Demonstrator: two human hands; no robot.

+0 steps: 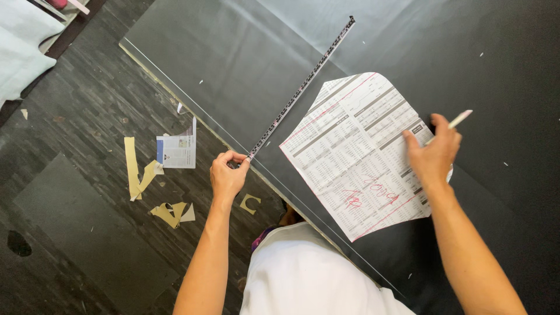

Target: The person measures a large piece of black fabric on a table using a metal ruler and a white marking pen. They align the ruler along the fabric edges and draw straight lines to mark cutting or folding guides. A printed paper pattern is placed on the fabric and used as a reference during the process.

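Newspaper pattern piece (356,154), cut to a curved shape and marked with red lines and scribbles, lies flat on the dark cloth (490,70) under the right hand (433,153), whose fingers press down on its far right edge. That hand is closed around a thin white marking pencil (458,121), the tip poking out beyond the knuckles, away from the person. The left hand (226,175) is off to the side of the pattern, pinching the near end of a long black measuring tape (303,87) between thumb and fingertips; the tape runs taut and straight away from that hand, diagonally across the cloth, passing just beside the pattern's upper left edge. A clear sheet edge (192,111) of the surface runs slantwise close by the left hand. Further out beyond the left hand, down on the dark wooden floor (76,116), lie a folded printed leaflet (177,150) and several yellowish paper scraps (140,172), one small curved scrap (250,203) sitting just below the wrist.
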